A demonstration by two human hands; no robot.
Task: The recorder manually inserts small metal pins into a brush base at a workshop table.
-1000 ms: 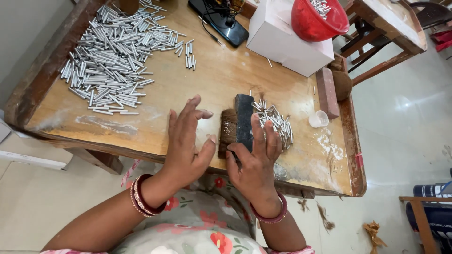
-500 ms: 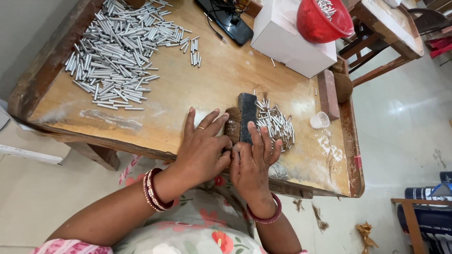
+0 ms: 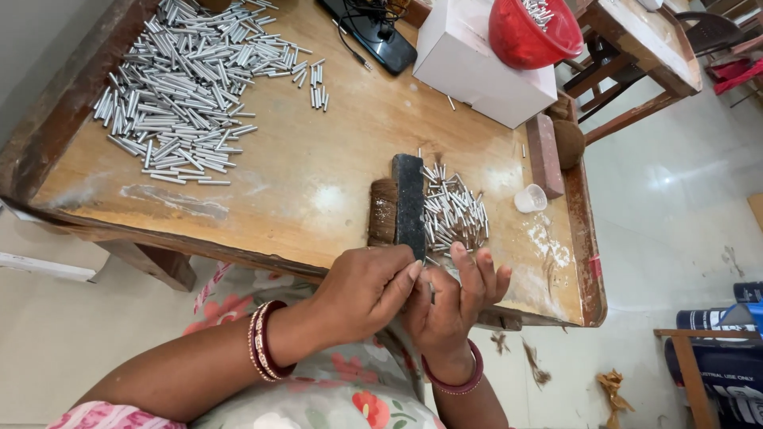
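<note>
A worn wooden desk (image 3: pixel 318 151) carries everything. At its far left lies a big loose heap of short silver metal tubes (image 3: pixel 183 87). At the far edge stand a white cardboard box (image 3: pixel 477 67) with a red plastic bowl (image 3: pixel 528 36) on top holding a few more tubes, and a black device with cables (image 3: pixel 373 36) beside it. A reddish brick-shaped block (image 3: pixel 544 155) sits near the right edge, with a small clear plastic cup (image 3: pixel 530 199) close by. Near the front edge rests a black-backed brush with brown bristles (image 3: pixel 401 202), and just to its right a small pile of the same silver tubes (image 3: pixel 455 214).

The left hand (image 3: pixel 366 294) and the right hand (image 3: pixel 453 298) meet at the desk's front edge, just below the brush. Their grip is together: the left fingertips pinch a thin silver tube (image 3: pixel 431 292) against the right hand, whose fingers stand half spread. Bangles ring both wrists.
</note>
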